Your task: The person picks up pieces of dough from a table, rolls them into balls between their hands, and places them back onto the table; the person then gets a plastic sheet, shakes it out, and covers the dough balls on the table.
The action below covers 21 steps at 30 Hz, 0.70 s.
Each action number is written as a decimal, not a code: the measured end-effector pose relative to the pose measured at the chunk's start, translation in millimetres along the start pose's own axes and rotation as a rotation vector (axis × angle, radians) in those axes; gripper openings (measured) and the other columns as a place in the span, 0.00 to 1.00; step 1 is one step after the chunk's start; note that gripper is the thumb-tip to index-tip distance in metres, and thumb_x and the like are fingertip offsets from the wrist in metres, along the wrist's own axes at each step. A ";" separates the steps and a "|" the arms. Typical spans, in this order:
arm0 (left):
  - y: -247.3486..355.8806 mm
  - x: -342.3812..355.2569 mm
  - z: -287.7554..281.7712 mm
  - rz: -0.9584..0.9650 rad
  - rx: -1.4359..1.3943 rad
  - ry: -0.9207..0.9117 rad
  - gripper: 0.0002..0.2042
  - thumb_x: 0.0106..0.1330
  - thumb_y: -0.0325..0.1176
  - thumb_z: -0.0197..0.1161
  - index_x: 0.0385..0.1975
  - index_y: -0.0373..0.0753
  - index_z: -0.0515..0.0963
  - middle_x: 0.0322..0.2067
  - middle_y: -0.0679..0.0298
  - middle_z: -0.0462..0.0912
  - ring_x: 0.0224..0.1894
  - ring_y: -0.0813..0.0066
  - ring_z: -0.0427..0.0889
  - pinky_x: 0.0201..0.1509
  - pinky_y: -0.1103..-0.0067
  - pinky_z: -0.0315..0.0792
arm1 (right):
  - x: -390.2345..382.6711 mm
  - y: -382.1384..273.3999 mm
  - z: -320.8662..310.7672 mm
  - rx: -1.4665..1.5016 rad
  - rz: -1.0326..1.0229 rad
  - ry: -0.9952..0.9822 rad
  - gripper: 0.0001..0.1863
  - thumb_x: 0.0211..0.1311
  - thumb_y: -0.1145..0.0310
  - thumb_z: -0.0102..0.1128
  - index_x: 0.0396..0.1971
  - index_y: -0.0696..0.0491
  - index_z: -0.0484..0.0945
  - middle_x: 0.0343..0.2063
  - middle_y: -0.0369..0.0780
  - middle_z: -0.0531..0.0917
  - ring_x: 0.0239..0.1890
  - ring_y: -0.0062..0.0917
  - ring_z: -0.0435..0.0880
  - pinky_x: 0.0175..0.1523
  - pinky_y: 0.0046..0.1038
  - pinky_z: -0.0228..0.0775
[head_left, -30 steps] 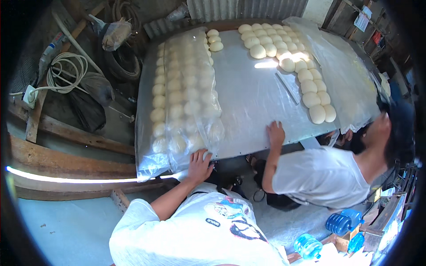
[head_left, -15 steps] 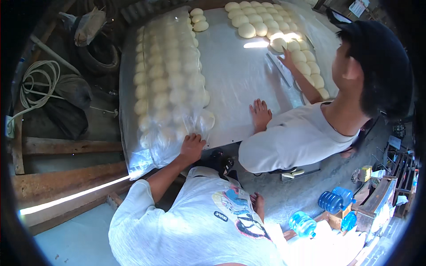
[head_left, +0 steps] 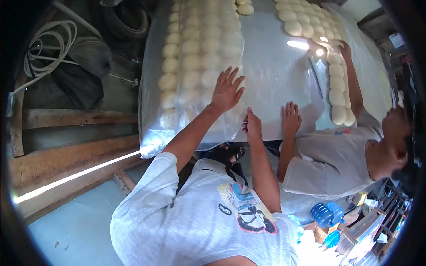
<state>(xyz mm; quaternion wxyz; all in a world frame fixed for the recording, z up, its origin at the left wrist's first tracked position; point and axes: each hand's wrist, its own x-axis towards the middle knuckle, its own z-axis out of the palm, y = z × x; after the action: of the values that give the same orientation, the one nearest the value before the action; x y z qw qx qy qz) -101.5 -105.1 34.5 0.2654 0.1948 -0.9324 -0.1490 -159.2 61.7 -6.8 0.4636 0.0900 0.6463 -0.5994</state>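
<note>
Rows of pale dough balls [head_left: 170,65] lie at the left of the metal-topped table, under a clear plastic sheet [head_left: 202,126]. My left hand [head_left: 227,90] rests open on this sheet, fingers spread over the covered dough. At the sheet's right edge, near the table's front, my right hand [head_left: 253,126] is closed with curled fingers, seemingly pinching the plastic; the fingertips partly hide what they hold. More dough balls [head_left: 337,96] stand in rows at the right, uncovered.
A co-worker at the right lays one hand [head_left: 291,119] flat on the tabletop [head_left: 270,66] and reaches the other [head_left: 345,49] to the right-hand dough. A thin flat strip [head_left: 317,77] lies beside that dough. Wooden beams [head_left: 80,119] and coiled cable [head_left: 49,48] are at the left.
My left hand has moved from the sheet's near edge up onto it and spread its fingers. My right hand has risen from my side to the sheet's edge. The view has shifted.
</note>
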 end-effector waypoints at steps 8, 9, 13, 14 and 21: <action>-64.1 -20.7 24.3 -0.128 0.228 -0.267 0.24 0.70 0.53 0.41 0.62 0.55 0.67 0.70 0.54 0.51 0.71 0.44 0.44 0.70 0.47 0.35 | -64.2 36.5 -26.8 0.538 -0.044 0.032 0.15 0.60 0.61 0.59 0.19 0.46 0.65 0.14 0.28 0.63 0.13 0.14 0.60 0.18 0.20 0.53; -69.9 -25.6 27.4 -0.116 0.264 -0.279 0.24 0.70 0.54 0.42 0.64 0.57 0.65 0.70 0.54 0.50 0.72 0.44 0.43 0.70 0.47 0.35 | -74.6 54.7 -37.5 0.534 0.032 0.057 0.14 0.60 0.62 0.59 0.19 0.46 0.65 0.13 0.28 0.64 0.14 0.15 0.60 0.18 0.20 0.53; -68.9 -22.6 29.1 -0.087 0.306 -0.318 0.26 0.70 0.54 0.42 0.68 0.59 0.58 0.71 0.55 0.47 0.72 0.44 0.40 0.70 0.46 0.35 | -72.9 120.0 -93.5 0.395 0.379 -0.278 0.14 0.65 0.55 0.55 0.24 0.48 0.73 0.17 0.31 0.73 0.19 0.17 0.72 0.18 0.20 0.55; -68.0 -25.8 27.5 -0.087 0.306 -0.318 0.26 0.70 0.54 0.42 0.68 0.59 0.58 0.71 0.55 0.47 0.72 0.44 0.40 0.70 0.46 0.35 | -81.3 110.7 -96.0 0.152 0.395 -0.338 0.16 0.65 0.52 0.54 0.25 0.49 0.74 0.18 0.32 0.75 0.19 0.17 0.72 0.19 0.20 0.56; -30.2 -72.3 -5.0 -0.253 0.316 -0.265 0.31 0.68 0.56 0.44 0.69 0.55 0.54 0.72 0.56 0.43 0.72 0.45 0.38 0.69 0.44 0.32 | -88.8 153.2 -182.1 -0.095 0.275 0.029 0.20 0.65 0.52 0.51 0.42 0.53 0.77 0.28 0.38 0.82 0.26 0.21 0.78 0.28 0.25 0.67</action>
<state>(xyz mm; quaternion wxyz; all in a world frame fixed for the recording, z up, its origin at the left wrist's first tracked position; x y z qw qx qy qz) -33.5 -100.5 -4.5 0.0861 0.3279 -0.9390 -0.0577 -96.5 297.6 -77.0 0.5358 0.1643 0.6620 -0.4978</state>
